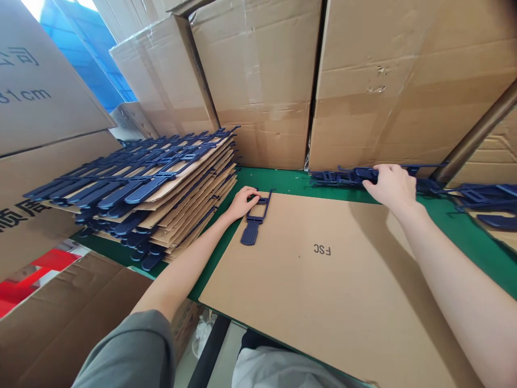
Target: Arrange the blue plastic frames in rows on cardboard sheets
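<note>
A flat dark-blue plastic part (251, 233), with an open frame and a ribbed paddle-shaped end, lies on the far left corner of a cardboard sheet (307, 302). My left hand (244, 202) pinches the frame's left side near its top. At the back edge of the table, my right hand (393, 186) is over a row of similar blue plastic parts (343, 177), thumb and fingers closed around some of them; the fingertips are partly hidden. The sheet bears the print "FSC", which appears upside down.
To the left stands a tall stack (189, 199) of cardboard sheets layered with blue parts. Large cartons (262, 81) line the back of the green table (278, 180). A metal pole (476, 132) slants at the right, near more blue parts (490, 196). An open carton (81, 302) sits lower left.
</note>
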A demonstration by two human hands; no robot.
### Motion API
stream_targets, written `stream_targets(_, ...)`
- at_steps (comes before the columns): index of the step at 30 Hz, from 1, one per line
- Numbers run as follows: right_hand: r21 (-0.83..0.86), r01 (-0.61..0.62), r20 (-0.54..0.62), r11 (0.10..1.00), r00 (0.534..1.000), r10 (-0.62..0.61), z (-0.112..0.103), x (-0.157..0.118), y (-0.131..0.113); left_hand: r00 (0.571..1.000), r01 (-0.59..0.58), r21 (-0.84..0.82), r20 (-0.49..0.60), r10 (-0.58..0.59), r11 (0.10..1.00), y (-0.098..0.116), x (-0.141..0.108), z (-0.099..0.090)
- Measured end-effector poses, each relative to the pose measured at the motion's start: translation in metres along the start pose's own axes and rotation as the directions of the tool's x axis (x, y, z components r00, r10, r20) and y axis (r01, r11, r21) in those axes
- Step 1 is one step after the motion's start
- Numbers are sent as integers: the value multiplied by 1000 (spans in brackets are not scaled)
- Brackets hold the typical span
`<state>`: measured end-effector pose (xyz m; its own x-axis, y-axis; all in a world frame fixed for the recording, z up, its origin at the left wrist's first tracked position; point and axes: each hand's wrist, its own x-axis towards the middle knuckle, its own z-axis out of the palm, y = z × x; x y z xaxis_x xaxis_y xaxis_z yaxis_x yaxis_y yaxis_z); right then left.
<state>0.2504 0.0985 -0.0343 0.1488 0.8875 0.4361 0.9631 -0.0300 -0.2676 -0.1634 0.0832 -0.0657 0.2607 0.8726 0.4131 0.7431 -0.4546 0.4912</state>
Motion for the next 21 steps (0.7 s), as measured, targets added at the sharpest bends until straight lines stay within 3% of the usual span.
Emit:
stream_targets(4, -102, -116, 75, 988, 990, 124, 14, -4, 25, 1000, -3, 3, 3, 3, 1000, 1, 0, 0)
stream_targets(6, -175, -142, 58, 974, 986, 154, 18, -5, 30, 1000, -4, 7, 5, 4, 1000, 1, 0, 0)
stream_targets(9, -233, -166, -4, 958, 985, 170, 19, -4, 35, 1000, -6, 12, 8, 6, 1000, 1, 0, 0)
stream_targets(14, -202, -157, -11, 967, 987, 158, 20, -3, 42, 1000, -11, 22, 10, 10, 1000, 2, -1, 0)
stream_targets(21, -110, -152, -237, 982, 964, 123, 5, 3, 43, 1000, -12, 39, 17, 11, 999, 2, -1, -1)
